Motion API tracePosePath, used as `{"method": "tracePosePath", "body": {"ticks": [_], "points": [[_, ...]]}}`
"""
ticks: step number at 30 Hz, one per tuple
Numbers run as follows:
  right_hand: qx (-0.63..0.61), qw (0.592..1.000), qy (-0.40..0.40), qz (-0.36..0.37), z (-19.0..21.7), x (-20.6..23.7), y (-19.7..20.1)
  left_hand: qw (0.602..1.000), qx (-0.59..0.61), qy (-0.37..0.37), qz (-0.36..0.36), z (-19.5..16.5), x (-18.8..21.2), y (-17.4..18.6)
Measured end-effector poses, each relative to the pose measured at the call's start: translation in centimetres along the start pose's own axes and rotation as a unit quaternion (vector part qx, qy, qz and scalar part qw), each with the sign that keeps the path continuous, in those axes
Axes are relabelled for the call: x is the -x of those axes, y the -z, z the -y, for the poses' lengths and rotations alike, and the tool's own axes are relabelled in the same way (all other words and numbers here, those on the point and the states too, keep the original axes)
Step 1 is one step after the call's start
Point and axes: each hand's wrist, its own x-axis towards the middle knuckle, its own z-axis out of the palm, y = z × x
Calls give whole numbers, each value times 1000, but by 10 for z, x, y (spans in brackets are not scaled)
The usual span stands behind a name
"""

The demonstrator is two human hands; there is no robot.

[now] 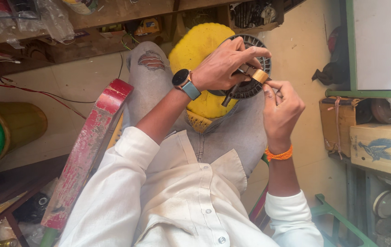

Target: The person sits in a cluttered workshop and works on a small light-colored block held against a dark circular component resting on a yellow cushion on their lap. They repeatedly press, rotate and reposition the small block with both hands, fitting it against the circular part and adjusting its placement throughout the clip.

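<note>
Cluttered wooden shelves (pixel 90 18) and a cream floor (pixel 81 82) surround a seated person in grey ripped jeans (pixel 149 77). On the lap rests a round yellow plastic fan housing with a dark grey ribbed grille (pixel 204 50). Left hand (pixel 225 68), wearing a wristwatch, closes around a small dark tool with a brass-coloured cylinder (pixel 252 74) against the grille. Right hand (pixel 281 107), fingers curled shut, pinches something just beside that cylinder; what, I cannot tell.

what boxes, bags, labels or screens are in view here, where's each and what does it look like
Cardboard box: right side, rectangular, tan, blue bird picture.
Second box: left of it, tan, tied with string.
Clear plastic bags: top left shelf, crumpled.
Smartwatch: left wrist, round dark screen, blue-grey strap.
White panel: top right, green frame, blank.
</note>
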Motion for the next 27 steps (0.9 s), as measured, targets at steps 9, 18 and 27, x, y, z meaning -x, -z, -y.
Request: {"method": "tracePosePath", "body": {"ticks": [9, 18, 27], "points": [[39, 999, 17, -3, -10, 11, -16, 997, -65, -27, 9, 8, -3, 2], [17, 999, 31, 32, -13, 22, -33, 980, -143, -90, -102, -6, 11, -6], [14, 993, 54, 100, 31, 33, 18, 985, -122, -104, -60, -18, 41, -25]]}}
